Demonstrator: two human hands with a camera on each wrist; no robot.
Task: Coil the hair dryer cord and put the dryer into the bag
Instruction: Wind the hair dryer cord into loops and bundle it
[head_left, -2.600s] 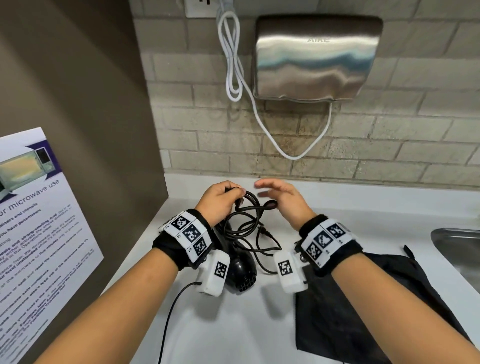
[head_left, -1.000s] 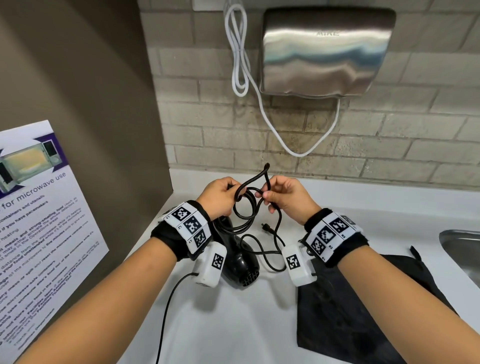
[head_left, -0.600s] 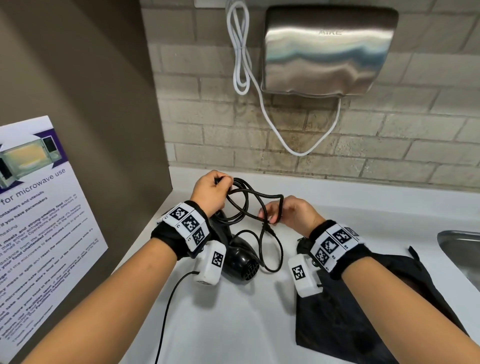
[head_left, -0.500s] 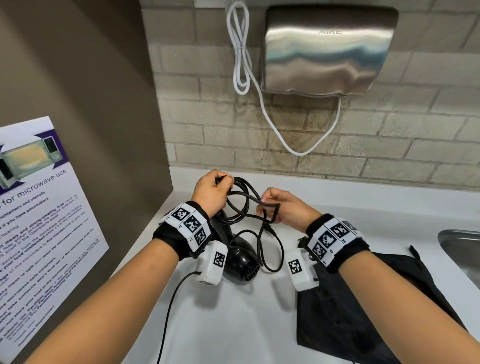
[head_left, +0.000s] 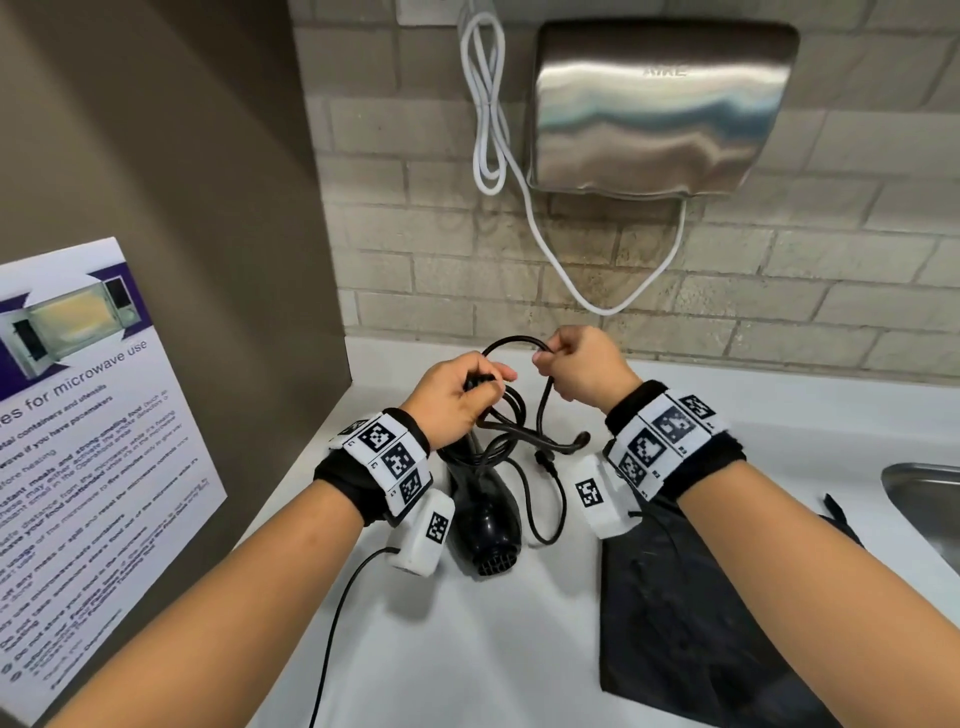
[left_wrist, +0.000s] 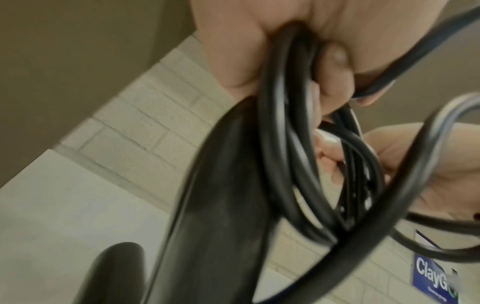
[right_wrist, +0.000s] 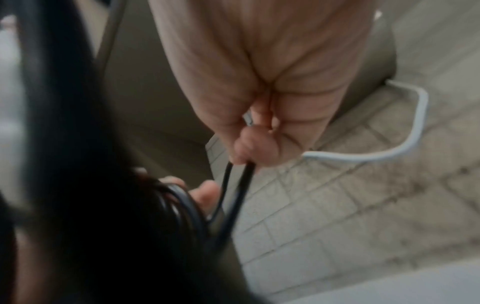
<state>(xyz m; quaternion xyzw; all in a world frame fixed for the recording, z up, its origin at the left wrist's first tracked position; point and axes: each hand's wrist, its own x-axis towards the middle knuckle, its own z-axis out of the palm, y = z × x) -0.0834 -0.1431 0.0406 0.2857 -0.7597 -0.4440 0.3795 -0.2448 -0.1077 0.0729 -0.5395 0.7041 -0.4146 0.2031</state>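
Two hands at work over a white bench (head_left: 467, 649), wedged into a corner between a brown side panel (head_left: 156, 156) and a tiled wall (head_left: 415, 249).

Largest first: black bag (head_left: 691, 623) flat on the bench under the right forearm, mouth not visible; steel sink (head_left: 930, 499) just beyond it at the right edge. Black hair dryer (head_left: 485, 514) lying on the bench between the wrists, grille toward the camera.

Left hand (head_left: 449, 402) closed round several gathered loops of the cord (head_left: 511, 415), held above the dryer's handle. Right hand (head_left: 582, 371) pinching a fresh arch of cord between thumb and fingertips, feeding it toward the left grip. Plug (head_left: 545, 460) dangling loose below, uncoiled tail hanging beside the dryer in a slack bend.

Likely trouble: stiff loops springing out of the left hand if the hold eases while taking the new turn; dangling plug snagging on the dryer or knocking the bench; cord twisting into a figure-eight.

Room: tight on the left against the panel, wall close behind; open bench in front and toward the bag, with the sink rim limiting the far right. Thin black cable (head_left: 332, 639) from the left wrist camera trailing across the near bench.
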